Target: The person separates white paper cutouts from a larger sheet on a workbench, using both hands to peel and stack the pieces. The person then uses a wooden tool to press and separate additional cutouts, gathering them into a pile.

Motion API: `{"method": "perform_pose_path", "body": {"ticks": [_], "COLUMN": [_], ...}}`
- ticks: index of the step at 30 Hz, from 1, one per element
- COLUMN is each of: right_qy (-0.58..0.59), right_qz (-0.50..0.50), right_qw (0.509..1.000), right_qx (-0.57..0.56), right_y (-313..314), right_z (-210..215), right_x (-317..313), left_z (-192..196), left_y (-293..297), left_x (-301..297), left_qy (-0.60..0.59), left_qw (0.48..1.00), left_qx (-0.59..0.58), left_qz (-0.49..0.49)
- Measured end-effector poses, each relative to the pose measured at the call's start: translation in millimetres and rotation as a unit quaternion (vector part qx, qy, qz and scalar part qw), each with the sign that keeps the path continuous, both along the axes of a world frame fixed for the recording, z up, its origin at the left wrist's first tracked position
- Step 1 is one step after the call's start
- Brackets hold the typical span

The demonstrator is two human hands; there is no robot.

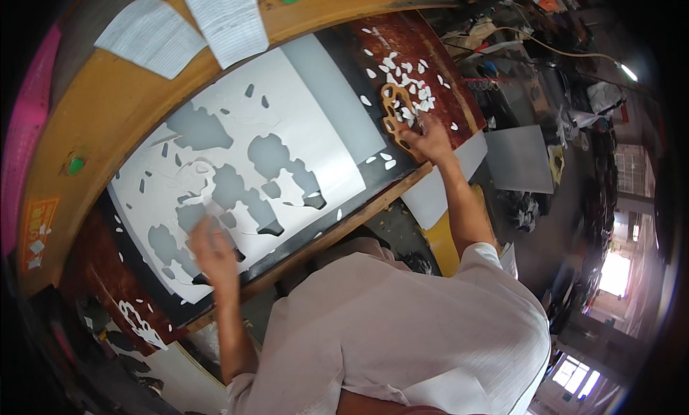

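Note:
My right hand (432, 139) grips the near end of a tan cutting die (392, 121), a curvy frame with openings, at the board's right side. Small white scraps (406, 85) lie scattered beside and behind it. A white sheet (326, 167) full of cut-out holes lies on a grey sheet (337, 103) over a black board (387, 175). The hole outlines resemble the die's. Over the sheet's near left part is my left hand (214, 250), its fingers smeared by motion. Whether it touches the sheet I cannot tell.
A yellow-orange machine beam (108, 92) with green buttons arches along the far and left sides. Two printed papers (224, 20) lie on it. A wooden strip (316, 253) edges the board in front of me. To the right are a grey panel (520, 160) and clutter.

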State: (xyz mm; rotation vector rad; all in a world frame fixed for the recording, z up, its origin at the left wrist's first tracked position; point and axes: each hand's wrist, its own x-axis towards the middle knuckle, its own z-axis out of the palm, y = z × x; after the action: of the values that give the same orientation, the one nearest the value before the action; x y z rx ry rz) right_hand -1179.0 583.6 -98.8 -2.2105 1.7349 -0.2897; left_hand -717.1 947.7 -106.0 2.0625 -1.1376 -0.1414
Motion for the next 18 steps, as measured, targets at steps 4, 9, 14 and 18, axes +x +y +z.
{"method": "perform_pose_path", "body": {"ticks": [4,9,14,18], "right_qy": [0.035,0.047,-0.362,-0.777], "right_qz": [0.006,0.012,-0.053,-0.123], "right_qw": [0.998,0.998,0.922,0.522], "right_qx": [0.045,-0.026,0.128,0.329], "right_y": [1.7,8.4,-29.2,-42.7], "right_z": [-23.9,-21.9,11.5,8.8], "right_x": [18.5,36.8,1.9,-25.0], "left_z": [15.1,16.5,22.9,31.9], "left_y": [-66.2,-79.9,-62.0,-50.4], "left_x": [-98.7,-134.8,-153.0,-174.0], "left_qy": [0.089,0.096,0.162,0.146], "left_qw": [0.982,0.987,0.985,0.989], "left_qx": [-0.042,-0.003,0.003,-0.014], "left_qz": [-0.158,-0.13,-0.066,-0.015]}}
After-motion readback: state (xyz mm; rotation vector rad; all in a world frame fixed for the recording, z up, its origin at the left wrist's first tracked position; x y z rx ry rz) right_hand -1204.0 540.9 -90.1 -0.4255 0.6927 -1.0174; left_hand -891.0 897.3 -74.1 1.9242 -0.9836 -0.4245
